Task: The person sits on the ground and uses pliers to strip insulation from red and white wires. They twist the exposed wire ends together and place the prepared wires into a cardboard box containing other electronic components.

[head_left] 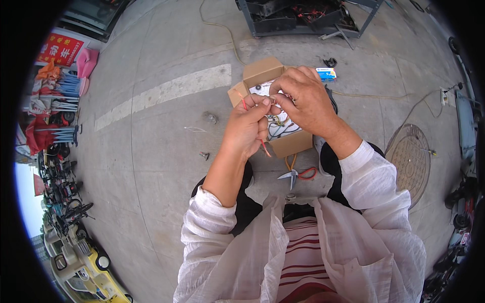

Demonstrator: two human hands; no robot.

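My left hand (248,126) is closed on a red wire (263,147) with bare copper strands at its lower end. My right hand (305,103) pinches at a thin wire beside my left fingertips, where the two hands meet. Beneath both is an open cardboard box (291,145) holding white sheets, coiled dark and yellow wires (280,129) and small parts, partly hidden by my hands. Below the box, scissors (291,174) with orange and red handles lie on the concrete between my feet.
A blue-and-white package (326,74), loose small parts (204,155) and cables (353,95) surround the box. A metal cart (308,30) stands ahead, a manhole cover (410,161) lies right. Parked bikes (65,197), folded umbrellas and a yellow vehicle (96,267) line the left.
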